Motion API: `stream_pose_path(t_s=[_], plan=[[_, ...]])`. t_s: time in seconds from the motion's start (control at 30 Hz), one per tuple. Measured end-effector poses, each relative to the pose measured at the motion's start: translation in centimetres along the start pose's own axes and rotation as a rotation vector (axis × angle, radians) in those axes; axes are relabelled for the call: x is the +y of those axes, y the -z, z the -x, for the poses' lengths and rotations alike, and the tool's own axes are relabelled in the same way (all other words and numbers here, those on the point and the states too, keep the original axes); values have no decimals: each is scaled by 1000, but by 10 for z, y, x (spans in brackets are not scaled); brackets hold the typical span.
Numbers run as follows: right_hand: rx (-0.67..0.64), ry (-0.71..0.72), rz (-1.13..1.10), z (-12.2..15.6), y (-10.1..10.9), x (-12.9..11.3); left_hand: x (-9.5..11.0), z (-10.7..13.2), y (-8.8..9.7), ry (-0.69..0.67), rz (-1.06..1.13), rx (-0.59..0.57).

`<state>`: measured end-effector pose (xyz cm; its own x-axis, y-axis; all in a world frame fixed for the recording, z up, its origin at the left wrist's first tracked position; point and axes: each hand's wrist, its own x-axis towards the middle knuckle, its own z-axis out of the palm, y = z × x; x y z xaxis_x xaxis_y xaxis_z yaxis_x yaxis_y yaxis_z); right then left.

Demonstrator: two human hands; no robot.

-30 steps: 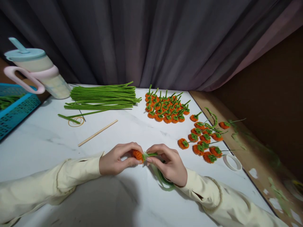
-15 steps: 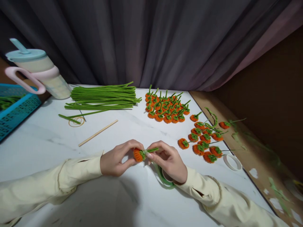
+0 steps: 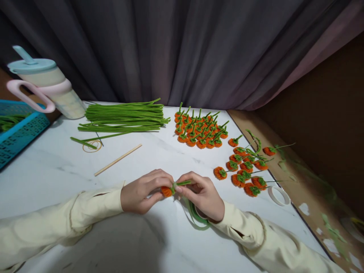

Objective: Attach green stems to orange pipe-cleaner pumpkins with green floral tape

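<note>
Between my two hands, above the table's middle, is a small orange pipe-cleaner pumpkin [image 3: 166, 192] with green leaves and a short green stem [image 3: 184, 182] pointing right. My left hand [image 3: 146, 191] is closed around its orange body, which the fingers partly cover. At the base of the stem, my right hand [image 3: 199, 193] pinches a strip of green floral tape [image 3: 186, 204]. The tape roll [image 3: 201, 220] lies below that hand, partly hidden by it. Fingertips of both hands almost meet at the stem base.
Finished-looking orange pumpkins [image 3: 201, 131] stand grouped at the back; others with thin wires [image 3: 247, 166] lie to the right, near a white tape ring [image 3: 279, 195]. Green pipe cleaners [image 3: 123, 116], a wooden stick [image 3: 118, 160], rubber bands [image 3: 91, 146], a tumbler [image 3: 61, 87] and a blue basket [image 3: 25, 138] are leftward.
The pumpkin has turned slightly in my fingers, and my left fingers now cover more of it. My right hand stays at the stem base, nearly unmoved.
</note>
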<state>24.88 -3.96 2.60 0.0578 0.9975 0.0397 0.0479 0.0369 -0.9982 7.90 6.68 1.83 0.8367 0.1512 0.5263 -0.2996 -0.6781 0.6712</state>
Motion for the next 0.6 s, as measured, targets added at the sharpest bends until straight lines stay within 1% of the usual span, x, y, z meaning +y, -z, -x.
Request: stream_pose_path(t_s=[0.17,0.3,0.43,0.6], plan=[[15,5,23,0,0,1,0,0,0,-40,-172,-24],[41,20,22,0,0,0,-2,1,0,-88,-315,-11],[46,25,26,0,1,1,-3,1,1,-91,-321,5],[32,13,-7,-1,0,2,-3,1,1,-84,-299,-16]])
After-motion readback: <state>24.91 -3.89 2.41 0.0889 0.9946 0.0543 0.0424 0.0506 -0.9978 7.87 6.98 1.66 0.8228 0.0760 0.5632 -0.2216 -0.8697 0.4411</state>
